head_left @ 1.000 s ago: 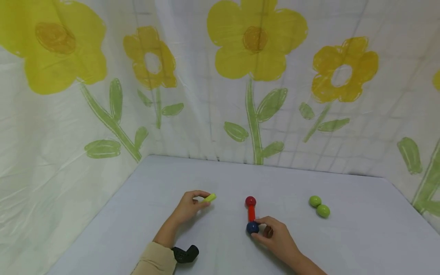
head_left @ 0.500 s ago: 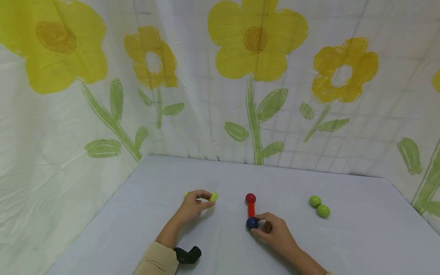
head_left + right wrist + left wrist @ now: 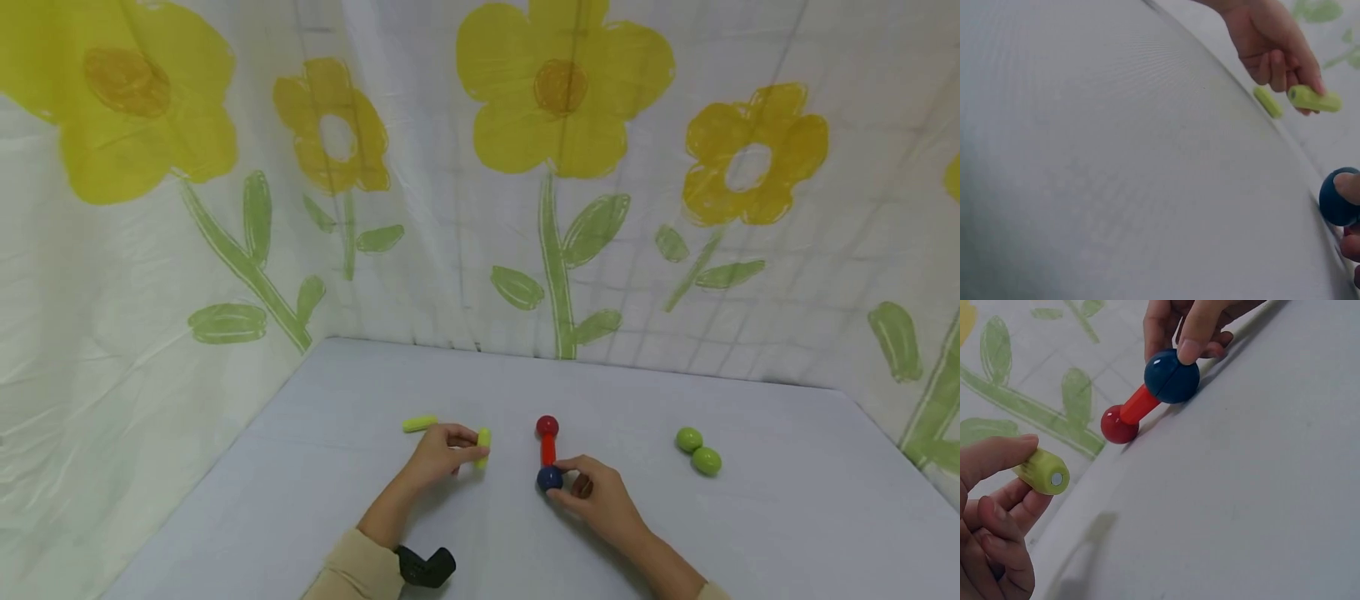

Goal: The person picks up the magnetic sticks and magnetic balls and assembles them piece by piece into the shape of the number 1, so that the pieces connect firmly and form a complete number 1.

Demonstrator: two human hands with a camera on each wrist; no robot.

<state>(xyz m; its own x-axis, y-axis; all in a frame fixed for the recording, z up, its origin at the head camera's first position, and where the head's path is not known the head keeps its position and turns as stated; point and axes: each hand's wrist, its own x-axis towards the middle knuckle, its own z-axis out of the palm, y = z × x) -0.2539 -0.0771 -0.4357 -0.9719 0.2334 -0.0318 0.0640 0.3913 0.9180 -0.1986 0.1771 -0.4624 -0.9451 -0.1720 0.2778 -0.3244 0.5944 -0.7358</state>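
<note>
Between thumb and fingers, my left hand (image 3: 442, 454) pinches a short yellow-green rod (image 3: 483, 448). In the left wrist view the end of that rod (image 3: 1047, 473) shows a round silvery disc. My right hand (image 3: 600, 496) grips a dark blue ball (image 3: 550, 478). From this ball a red stick (image 3: 548, 450) runs away from me to a red ball (image 3: 547, 426), the three joined in a line. The right wrist view shows the blue ball (image 3: 1337, 199) at its right edge, with the left hand (image 3: 1275, 47) and its rod farther back.
Just behind my left hand a second yellow-green rod (image 3: 420, 423) lies on the white table (image 3: 600, 400). Two green balls (image 3: 697, 451) sit close together at the right. A curtain (image 3: 435, 250) with printed yellow flowers stands behind the table's far edge.
My left hand has moved right with its rod, which has turned from slanted to nearly lengthwise, uncovering the second rod. My right hand has pushed the joined balls and stick slightly away from me.
</note>
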